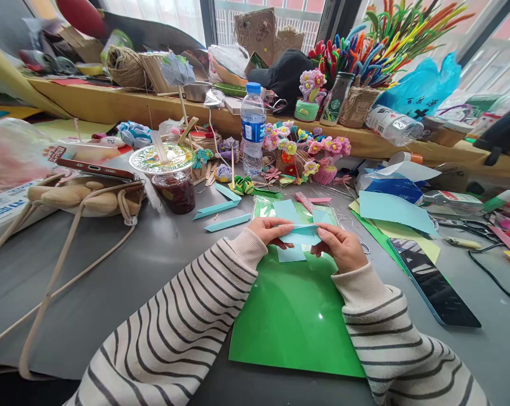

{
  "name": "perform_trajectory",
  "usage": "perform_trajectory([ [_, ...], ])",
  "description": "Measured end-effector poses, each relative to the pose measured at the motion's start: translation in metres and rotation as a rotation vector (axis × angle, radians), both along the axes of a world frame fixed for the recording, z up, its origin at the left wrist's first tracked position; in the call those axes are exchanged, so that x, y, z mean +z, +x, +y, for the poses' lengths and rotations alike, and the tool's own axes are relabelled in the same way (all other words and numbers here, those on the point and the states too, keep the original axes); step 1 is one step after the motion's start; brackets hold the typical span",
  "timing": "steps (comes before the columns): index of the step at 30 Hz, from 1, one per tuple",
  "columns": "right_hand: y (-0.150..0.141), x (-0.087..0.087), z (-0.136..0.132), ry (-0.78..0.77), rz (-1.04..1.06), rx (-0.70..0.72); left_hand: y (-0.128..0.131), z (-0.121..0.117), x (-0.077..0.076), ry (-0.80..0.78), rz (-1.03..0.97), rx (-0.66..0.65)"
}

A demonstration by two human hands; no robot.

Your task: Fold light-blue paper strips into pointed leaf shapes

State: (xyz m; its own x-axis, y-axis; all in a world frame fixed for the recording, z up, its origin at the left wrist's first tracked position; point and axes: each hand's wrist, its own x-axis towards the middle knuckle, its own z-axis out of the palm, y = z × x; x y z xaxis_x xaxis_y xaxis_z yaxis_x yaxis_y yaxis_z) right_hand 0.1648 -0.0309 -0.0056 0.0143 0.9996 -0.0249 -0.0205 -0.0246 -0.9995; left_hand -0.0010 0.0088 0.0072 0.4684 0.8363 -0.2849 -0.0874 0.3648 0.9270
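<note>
Between my two hands a small piece of light blue paper (302,234) is stretched, with a fold along its upper edge. My left hand (272,230) pinches its left end, and my right hand (338,248) grips the right end, thumb on top. Below them lies a shiny green sheet (297,321) in a clear sleeve. On its far part rest more light blue paper pieces (285,210), one of them (291,254) just under my hands. Folded blue paper strips (227,223) lie on the table to the left of my left hand.
A lidded cup of dark drink (172,189) stands at left beside a phone on a bag (86,192). A water bottle (253,129) and crocheted flowers (306,149) line the back. At right are a phone (432,282), coloured paper sheets (399,211) and scissors (470,227).
</note>
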Motion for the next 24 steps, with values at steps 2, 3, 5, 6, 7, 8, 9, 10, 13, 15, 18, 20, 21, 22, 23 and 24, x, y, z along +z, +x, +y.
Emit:
perform_trajectory([
  [2,-0.0007,0.0006,-0.0003,-0.011,0.028,0.008,0.0000,0.0004,-0.0014,0.015,-0.006,-0.001],
  [3,-0.0013,0.0012,-0.0005,-0.021,0.043,0.017,-0.0001,0.0005,-0.0020,0.029,-0.008,-0.003],
  [5,-0.0029,0.0032,-0.0009,-0.038,0.077,0.031,-0.0006,0.0007,-0.0032,0.068,-0.004,-0.006],
  [6,-0.0038,0.0043,-0.0012,-0.043,0.090,0.032,-0.0010,0.0006,-0.0037,0.092,0.000,-0.011],
  [7,-0.0047,0.0053,-0.0015,-0.044,0.092,0.022,-0.0014,0.0006,-0.0040,0.114,0.004,-0.021],
  [8,-0.0056,0.0061,-0.0018,-0.043,0.080,0.004,-0.0017,0.0005,-0.0042,0.134,0.009,-0.036],
  [9,-0.0064,0.0067,-0.0021,-0.041,0.057,-0.017,-0.0021,0.0004,-0.0043,0.149,0.015,-0.057],
  [10,-0.0069,0.0071,-0.0024,-0.037,0.025,-0.036,-0.0024,0.0003,-0.0043,0.161,0.019,-0.079],
  [13,-0.0077,0.0070,-0.0031,-0.006,-0.052,-0.055,-0.0029,0.0002,-0.0038,0.177,0.030,-0.132],
  [15,-0.0076,0.0067,-0.0034,0.016,-0.070,-0.052,-0.0030,0.0002,-0.0032,0.174,0.031,-0.141],
  [18,-0.0071,0.0066,-0.0034,0.024,-0.085,-0.055,-0.0028,0.0001,-0.0024,0.143,0.022,-0.138],
  [20,-0.0070,0.0068,-0.0032,0.013,-0.094,-0.046,-0.0026,0.0000,-0.0026,0.111,0.015,-0.129],
  [21,-0.0070,0.0069,-0.0032,0.009,-0.097,-0.042,-0.0024,0.0000,-0.0030,0.096,0.011,-0.120],
  [22,-0.0073,0.0070,-0.0032,0.006,-0.098,-0.042,-0.0021,0.0001,-0.0035,0.084,0.006,-0.111],
  [23,-0.0076,0.0070,-0.0034,0.006,-0.095,-0.047,-0.0018,0.0002,-0.0041,0.077,-0.001,-0.102],
  [24,-0.0080,0.0069,-0.0035,0.008,-0.090,-0.055,-0.0015,0.0002,-0.0047,0.075,-0.009,-0.093],
])
